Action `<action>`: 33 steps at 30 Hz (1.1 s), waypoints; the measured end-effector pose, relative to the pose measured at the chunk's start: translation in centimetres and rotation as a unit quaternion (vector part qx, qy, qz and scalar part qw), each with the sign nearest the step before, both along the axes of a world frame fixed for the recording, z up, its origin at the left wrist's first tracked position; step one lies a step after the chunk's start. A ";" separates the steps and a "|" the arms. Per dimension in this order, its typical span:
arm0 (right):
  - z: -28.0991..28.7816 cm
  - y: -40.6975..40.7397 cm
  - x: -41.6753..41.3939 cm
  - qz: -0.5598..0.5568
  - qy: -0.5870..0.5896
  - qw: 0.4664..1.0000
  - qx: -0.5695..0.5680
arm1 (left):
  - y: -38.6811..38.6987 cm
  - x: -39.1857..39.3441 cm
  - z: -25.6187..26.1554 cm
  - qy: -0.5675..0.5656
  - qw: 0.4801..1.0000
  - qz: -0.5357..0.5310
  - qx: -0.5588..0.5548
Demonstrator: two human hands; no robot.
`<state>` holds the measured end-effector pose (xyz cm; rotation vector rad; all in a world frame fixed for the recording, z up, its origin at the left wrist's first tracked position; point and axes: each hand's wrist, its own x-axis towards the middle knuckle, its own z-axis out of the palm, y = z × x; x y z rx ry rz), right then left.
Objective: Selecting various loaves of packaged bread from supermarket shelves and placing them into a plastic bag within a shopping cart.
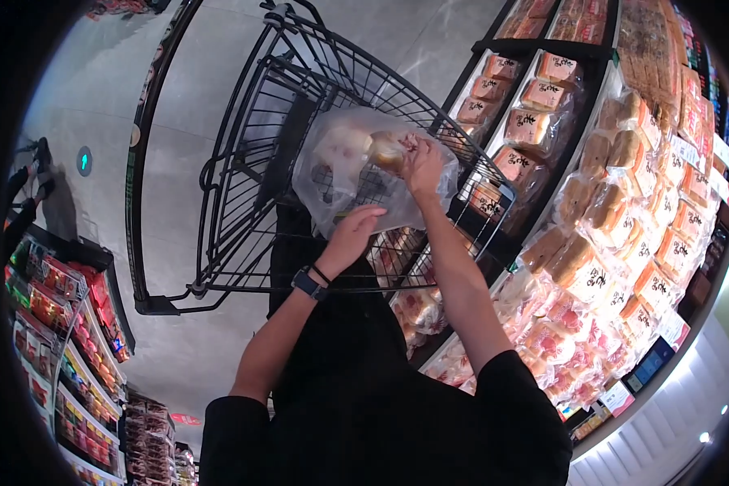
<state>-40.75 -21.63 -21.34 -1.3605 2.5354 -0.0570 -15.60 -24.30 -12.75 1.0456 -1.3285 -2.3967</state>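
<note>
A translucent plastic bag (340, 194) lies over the near part of a black wire shopping cart (231, 231). Packaged bread (387, 152) shows through or on the bag, with a paler package (342, 146) to its left. My right hand (424, 164) bends its fingers over the right end of the bread, around a small package with red print; how firmly it grips cannot be told. My left hand (353, 237), with a dark watch on the wrist, rests at the bag's lower edge, its fingers stretched out and apart from the bread.
On the right, shelves hold wrapped bread loaves (577, 261) and packages with red print (559, 340). Trays of wrapped bread (528, 127) stand beside the cart. At left are shelves of colourful packets (54, 285). A person's legs and shoes (44, 167) show at the far left on the grey floor (176, 340).
</note>
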 end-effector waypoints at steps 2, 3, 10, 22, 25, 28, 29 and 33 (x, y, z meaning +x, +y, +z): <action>0.9 0.4 1.2 -0.034 0.037 0.992 -0.120 | 0.0 0.2 -0.7 -0.052 0.997 0.010 -0.061; 1.5 0.8 2.0 -0.033 0.039 0.991 -0.123 | -0.2 0.3 -0.6 -0.048 0.997 0.011 -0.064; 4.7 9.3 8.0 -0.223 -0.203 0.938 -0.169 | 1.3 0.3 2.6 -0.035 0.994 -0.016 -0.101; 13.9 25.7 10.0 -0.243 -0.212 0.862 -0.391 | 10.4 -0.2 9.9 0.000 0.996 -0.088 -0.012; 16.0 29.9 9.3 -0.291 -0.165 0.824 -0.457 | 13.1 -1.7 11.8 -0.036 0.989 -0.142 -0.036; 19.5 35.0 7.8 -0.310 -0.135 0.788 -0.515 | 16.9 -5.4 12.9 -0.018 0.971 -0.230 -0.062; 21.4 36.9 7.3 -0.332 -0.124 0.773 -0.527 | 18.2 -6.3 13.1 -0.013 0.965 -0.255 -0.067; 29.7 44.5 7.4 -0.357 -0.140 0.736 -0.558 | 24.1 -9.2 14.3 0.007 0.938 -0.338 -0.081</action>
